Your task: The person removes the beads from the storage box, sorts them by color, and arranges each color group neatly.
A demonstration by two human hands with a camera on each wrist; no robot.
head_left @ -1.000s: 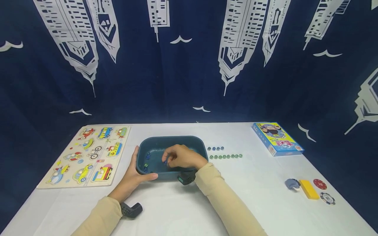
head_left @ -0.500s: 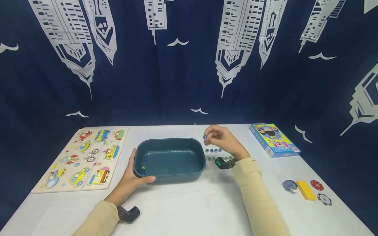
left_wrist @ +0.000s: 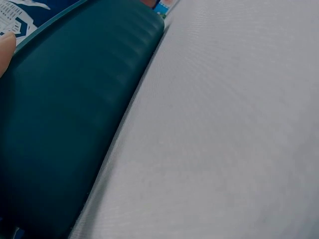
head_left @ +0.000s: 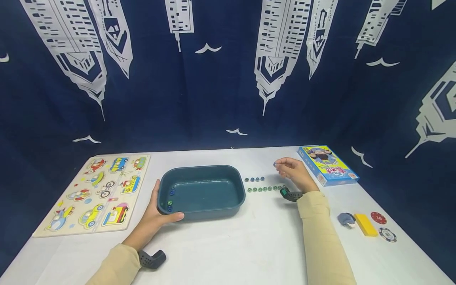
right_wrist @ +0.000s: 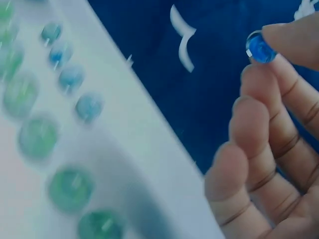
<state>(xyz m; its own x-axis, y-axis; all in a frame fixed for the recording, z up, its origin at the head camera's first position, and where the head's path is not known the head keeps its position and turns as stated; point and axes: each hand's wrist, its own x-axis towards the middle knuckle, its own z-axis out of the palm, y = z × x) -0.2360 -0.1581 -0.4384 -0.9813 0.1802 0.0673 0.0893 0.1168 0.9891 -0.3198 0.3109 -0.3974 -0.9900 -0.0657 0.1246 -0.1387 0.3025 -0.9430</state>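
At the left of the white-covered tabletop (head_left: 228, 249) we saw a pale wooden puzzle board (head_left: 90, 196) with colourful vehicle pieces. Just beside it our left hand (head_left: 154, 213) was spread, the thumb laid straight along the near rim of a dark teal rectangular plastic tub (head_left: 206, 194) and the fingers against its left end; we judged that it steadied the tub rather than gripped it. Inside, toward the left end, lay a few small glass marbles, blue ones (head_left: 172, 191) and a green one (head_left: 169, 203); we could not count them surely.

Right of the tub ran a short row of four bluish glass marbles (head_left: 252, 179), and nearer us a longer row of green glass marbles (head_left: 265, 189). Beyond the short row's right end our right hand (head_left: 295, 173) hung above the tabletop, thumb and forefinger pinching a single round blue glass marble (right_wrist: 260, 50), the other fingers loosely bent.

We took the step in hand to be sorting by colour, this marble being meant for the bluish row. The next move, we judged, called for bringing it left and down beside that row's right end, then releasing it gently so that it would not roll.

Farther right lay a blue and yellow cardboard box (head_left: 329, 164).
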